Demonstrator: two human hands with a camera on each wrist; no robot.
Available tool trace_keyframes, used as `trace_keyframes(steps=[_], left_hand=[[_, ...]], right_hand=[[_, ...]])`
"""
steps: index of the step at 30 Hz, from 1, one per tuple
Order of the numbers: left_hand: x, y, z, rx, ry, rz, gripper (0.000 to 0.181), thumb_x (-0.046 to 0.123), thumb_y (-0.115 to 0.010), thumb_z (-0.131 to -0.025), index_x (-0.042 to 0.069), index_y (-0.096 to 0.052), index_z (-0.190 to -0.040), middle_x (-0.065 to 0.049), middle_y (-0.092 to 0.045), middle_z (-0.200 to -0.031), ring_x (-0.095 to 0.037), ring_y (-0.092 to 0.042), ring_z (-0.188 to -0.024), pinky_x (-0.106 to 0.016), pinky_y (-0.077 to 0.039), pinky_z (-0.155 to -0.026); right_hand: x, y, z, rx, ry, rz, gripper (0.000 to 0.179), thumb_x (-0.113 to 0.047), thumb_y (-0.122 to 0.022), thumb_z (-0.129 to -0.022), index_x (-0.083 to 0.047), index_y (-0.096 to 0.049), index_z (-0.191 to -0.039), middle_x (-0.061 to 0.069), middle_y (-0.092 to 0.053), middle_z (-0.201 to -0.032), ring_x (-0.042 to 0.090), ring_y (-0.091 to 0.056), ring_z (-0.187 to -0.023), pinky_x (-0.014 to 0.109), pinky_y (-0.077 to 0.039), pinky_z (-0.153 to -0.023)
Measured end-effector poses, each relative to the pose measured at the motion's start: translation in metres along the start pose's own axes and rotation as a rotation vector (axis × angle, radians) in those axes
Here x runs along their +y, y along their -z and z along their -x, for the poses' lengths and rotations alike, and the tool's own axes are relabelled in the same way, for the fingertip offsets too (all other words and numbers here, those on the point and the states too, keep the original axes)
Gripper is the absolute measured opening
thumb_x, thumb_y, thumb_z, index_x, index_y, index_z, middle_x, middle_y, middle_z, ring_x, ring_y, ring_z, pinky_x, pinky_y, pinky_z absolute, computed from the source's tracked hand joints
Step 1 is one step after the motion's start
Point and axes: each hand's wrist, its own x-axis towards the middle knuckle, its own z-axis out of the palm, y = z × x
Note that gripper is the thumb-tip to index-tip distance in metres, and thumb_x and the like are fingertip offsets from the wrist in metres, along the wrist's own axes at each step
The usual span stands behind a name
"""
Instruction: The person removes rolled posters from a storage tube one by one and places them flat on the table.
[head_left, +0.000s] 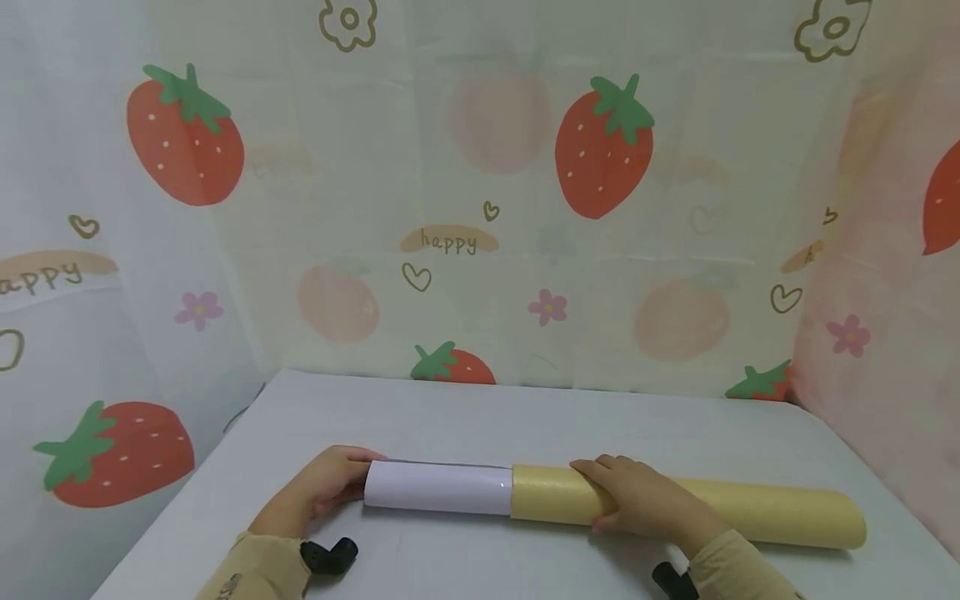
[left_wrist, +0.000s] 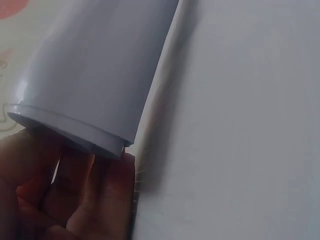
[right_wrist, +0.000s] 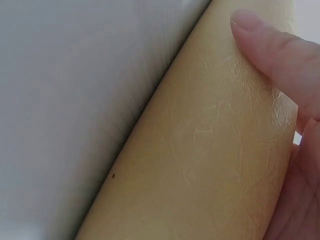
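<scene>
A roll of glossy white sheet [head_left: 442,487] lies crosswise on the table, its right part running into a wider yellow paper roll [head_left: 780,508]. My left hand [head_left: 330,483] holds the white roll's open left end. In the left wrist view, the fingers [left_wrist: 107,192] of that hand are at the rim of the layered end [left_wrist: 75,127], with some tips hidden by it. Over the yellow roll's left half, my right hand [head_left: 645,504] grips from above. Its thumb [right_wrist: 275,50] presses on the creased yellow surface in the right wrist view.
The white table [head_left: 420,417] reaches back to a curtain [head_left: 465,167] printed with strawberries, which also hangs along both sides. Black wrist devices [head_left: 330,557] sit at both cuffs. The yellow roll's right end lies near the table's right side.
</scene>
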Motion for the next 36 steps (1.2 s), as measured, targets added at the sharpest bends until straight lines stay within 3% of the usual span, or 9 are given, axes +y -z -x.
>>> trace_keyframes(steps=[18,31,36], left_hand=[[-0.004,0.026,0.01,-0.022,0.012,-0.044,0.028,0.011,-0.055,-0.087,-0.005,-0.062,-0.109,-0.014,-0.064,-0.105,-0.019,-0.06,-0.09,-0.037,-0.051,-0.076],[-0.008,0.045,0.02,0.104,0.085,-0.083,0.025,0.009,-0.051,-0.089,-0.002,-0.063,-0.108,-0.015,-0.062,-0.107,-0.021,-0.06,-0.089,-0.038,-0.051,-0.073],[-0.009,0.051,0.025,0.112,0.097,-0.086,0.026,0.01,-0.051,-0.09,-0.002,-0.063,-0.11,-0.014,-0.062,-0.108,-0.021,-0.06,-0.089,-0.038,-0.051,-0.073]], right_hand=[[0.0,0.002,0.002,-0.006,-0.003,-0.024,0.075,-0.037,-0.076,-0.069,-0.014,-0.044,-0.132,-0.001,-0.054,-0.111,0.021,-0.052,-0.099,0.044,-0.042,-0.084],[-0.001,0.003,0.002,-0.015,-0.008,-0.035,0.075,-0.036,-0.077,-0.069,-0.014,-0.044,-0.132,-0.001,-0.054,-0.111,0.021,-0.052,-0.099,0.044,-0.042,-0.085],[0.0,0.003,0.002,-0.023,-0.011,-0.039,0.076,-0.035,-0.077,-0.068,-0.014,-0.044,-0.133,-0.001,-0.054,-0.112,0.021,-0.052,-0.099,0.044,-0.042,-0.085]])
